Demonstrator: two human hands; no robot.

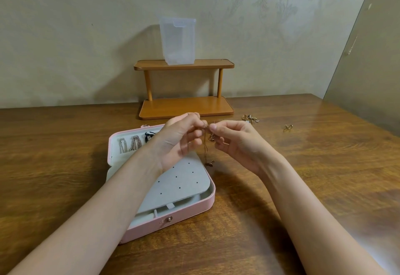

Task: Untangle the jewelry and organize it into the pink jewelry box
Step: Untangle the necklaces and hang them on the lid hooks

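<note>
Dark wood-grain worktop (324, 166) pushed up against a beige wall (65, 36) with faint floral-scroll wallpaper. A small two-tier orange-brown shelf (184, 66) stands at the back, a clear plastic container (178, 40) on top.

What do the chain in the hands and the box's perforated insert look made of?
Chain: thin gold-tone metal, judging by its glinting links, though plating can't be ruled out. Perforated insert: matte grey, felt- or suede-like board; no shine, small punched holes.
</note>
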